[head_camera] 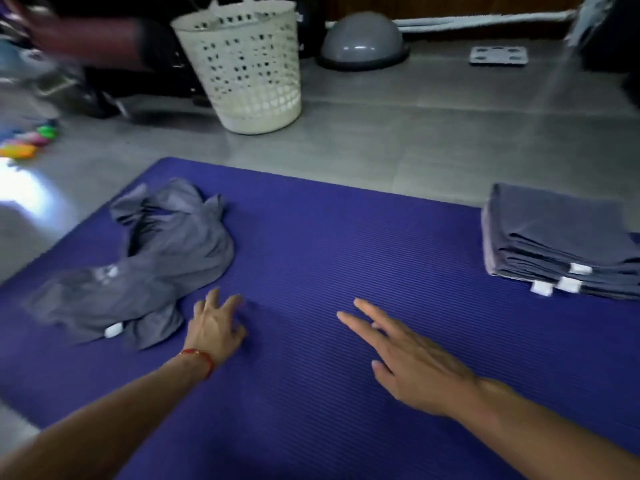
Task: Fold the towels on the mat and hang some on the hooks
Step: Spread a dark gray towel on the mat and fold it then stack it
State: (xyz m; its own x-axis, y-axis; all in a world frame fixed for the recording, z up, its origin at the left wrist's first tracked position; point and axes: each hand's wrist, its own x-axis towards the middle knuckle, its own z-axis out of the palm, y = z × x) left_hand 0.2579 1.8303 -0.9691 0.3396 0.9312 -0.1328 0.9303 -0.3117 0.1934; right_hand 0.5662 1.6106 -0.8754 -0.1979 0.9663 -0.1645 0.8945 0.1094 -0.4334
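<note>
A purple ribbed mat covers the floor in front of me. On its left lies a heap of crumpled grey towels with a white tag. At the mat's right edge sits a neat stack of folded grey towels with white tags. My left hand hovers over the mat just right of the crumpled heap, fingers spread, holding nothing. My right hand is stretched out flat above the middle of the mat, fingers straight, also holding nothing. No hooks are visible.
A white perforated laundry basket stands on the grey tiled floor beyond the mat. A grey half-dome balance trainer and a flat scale lie farther back. Colourful small items sit at the far left.
</note>
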